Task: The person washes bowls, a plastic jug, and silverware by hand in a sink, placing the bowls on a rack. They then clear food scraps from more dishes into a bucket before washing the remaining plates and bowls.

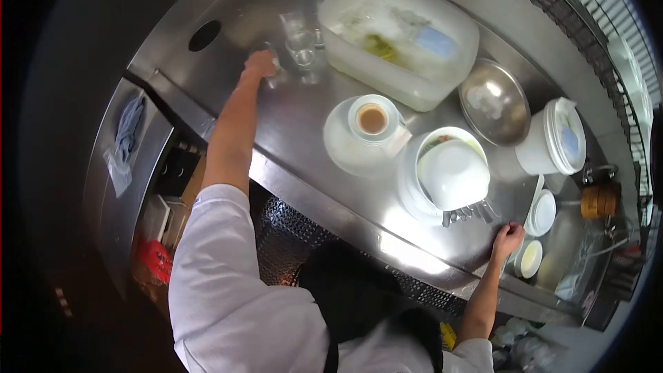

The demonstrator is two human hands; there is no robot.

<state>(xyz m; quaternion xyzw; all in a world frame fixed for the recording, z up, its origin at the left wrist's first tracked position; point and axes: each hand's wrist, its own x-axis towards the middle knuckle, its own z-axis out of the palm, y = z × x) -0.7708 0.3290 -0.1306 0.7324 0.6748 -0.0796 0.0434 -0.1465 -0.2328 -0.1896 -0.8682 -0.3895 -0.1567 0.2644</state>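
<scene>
My left hand (pixel 260 64) is stretched far out over the steel counter (pixel 290 121), fingers closed on a drinking glass (pixel 274 74) that is partly hidden and blurred. Beside it stand several clear glasses (pixel 301 41), just left of a big whitish tub (pixel 331 62) of sudsy water. At the counter's right end, my right hand (pixel 509 238) rests curled at the sink's edge; whether anything is in it is hidden. Close to that hand are a white container with yellowish contents (pixel 530 260) and some cutlery (pixel 469 214).
Mid-counter are stacked white dishes with a brown-filled cup (pixel 373 119) and a white bucket (pixel 412 190) with a white bowl (pixel 456 174). Behind stand a steel bowl (pixel 494 100) and lidded white bucket (pixel 545 141). A sink (pixel 563 252) lies right, a blue cloth (pixel 129 124) left.
</scene>
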